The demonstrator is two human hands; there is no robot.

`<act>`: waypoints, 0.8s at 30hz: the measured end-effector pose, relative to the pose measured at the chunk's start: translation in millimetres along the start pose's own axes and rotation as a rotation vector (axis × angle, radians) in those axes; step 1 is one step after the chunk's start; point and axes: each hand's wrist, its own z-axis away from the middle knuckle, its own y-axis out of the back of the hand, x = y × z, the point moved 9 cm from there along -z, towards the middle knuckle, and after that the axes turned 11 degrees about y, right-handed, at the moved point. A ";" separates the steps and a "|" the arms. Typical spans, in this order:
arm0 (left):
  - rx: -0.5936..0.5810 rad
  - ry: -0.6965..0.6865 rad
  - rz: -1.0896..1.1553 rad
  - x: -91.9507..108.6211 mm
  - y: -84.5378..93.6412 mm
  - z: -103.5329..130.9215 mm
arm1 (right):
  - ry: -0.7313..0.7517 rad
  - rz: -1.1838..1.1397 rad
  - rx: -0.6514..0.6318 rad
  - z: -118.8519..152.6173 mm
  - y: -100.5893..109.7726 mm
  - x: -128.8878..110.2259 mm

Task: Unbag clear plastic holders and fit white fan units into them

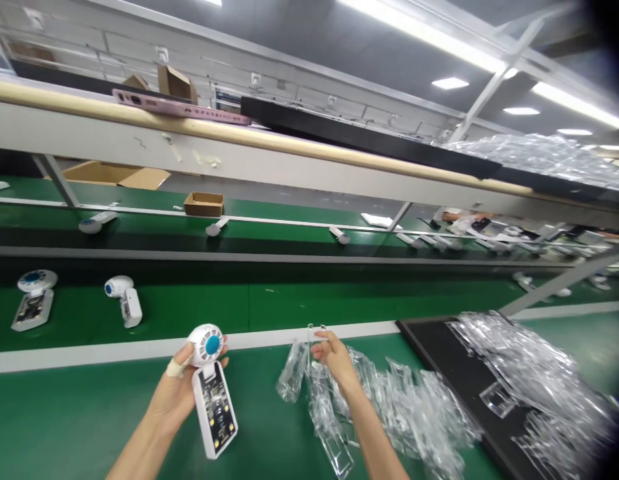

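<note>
My left hand (174, 390) is closed around the round head of a white handheld device (202, 407). The head has a blue centre ringed by slots, and the body is tilted towards me with its circuit board exposed. A pale wrap covers part of my left thumb. Over the loose clear plastic covers (409, 407), my right hand (338, 363) has its fingers curled around the upper end of one clear plastic cover (310, 339). The transparent pieces overlap, so the held cover's lower outline is hard to trace.
A black tray (429, 347) heaped with more clear covers stands at right. Two similar devices lie on the green belt, one (34, 300) far left, another (124, 300) nearer. Beyond are a small cardboard box (204, 204) and more devices. A shelf (289, 152) spans above, holding a pink phone (179, 107).
</note>
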 end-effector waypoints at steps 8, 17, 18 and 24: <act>-0.180 0.070 0.019 -27.9 -29.8 -6.7 | 0.287 -0.380 -0.034 103.6 -81.3 -96.0; -0.273 0.003 -0.222 -42.4 -48.0 7.6 | 0.463 0.040 0.186 120.3 -93.9 -124.6; -0.280 -0.009 -0.235 -42.2 -49.2 8.6 | 0.486 0.045 0.224 122.1 -95.6 -123.6; -0.191 -0.063 -0.221 -24.4 -57.9 14.1 | 0.495 -0.095 0.153 131.5 -115.0 -98.8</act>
